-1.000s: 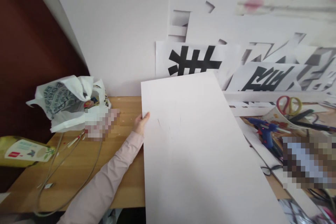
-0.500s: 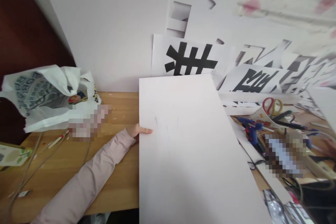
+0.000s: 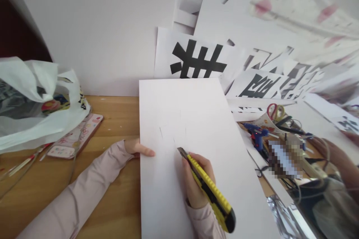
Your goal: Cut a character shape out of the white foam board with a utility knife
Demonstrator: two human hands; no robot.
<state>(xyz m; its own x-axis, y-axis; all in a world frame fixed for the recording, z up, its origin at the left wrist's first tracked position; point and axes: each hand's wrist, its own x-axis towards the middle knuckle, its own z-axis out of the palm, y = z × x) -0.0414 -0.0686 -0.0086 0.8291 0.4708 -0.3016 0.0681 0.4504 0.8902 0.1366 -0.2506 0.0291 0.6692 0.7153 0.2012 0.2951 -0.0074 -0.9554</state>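
A white foam-like board [image 3: 218,179] lies in front of me, with a few short dark lines on its surface. My left hand [image 3: 140,148] grips the board's left edge, thumb on top and the other fingers hidden beneath. In my right hand [image 3: 196,183] is a yellow and black utility knife [image 3: 210,188], held like a pen. Its blade tip is just above or touching the board near the short lines; I cannot tell which.
Left, a white plastic bag [image 3: 67,97] and a pink patterned case [image 3: 78,136] lie on the wooden table [image 3: 117,115]. Behind stands a printed black character sheet [image 3: 202,59]. Right are a blue glue gun [image 3: 256,134], scissors [image 3: 276,112] and another person's arm [image 3: 336,157].
My right hand has come into view over the board with the utility knife. My left hand keeps its hold on the edge. The view has shifted, and another person's arm shows more at right.
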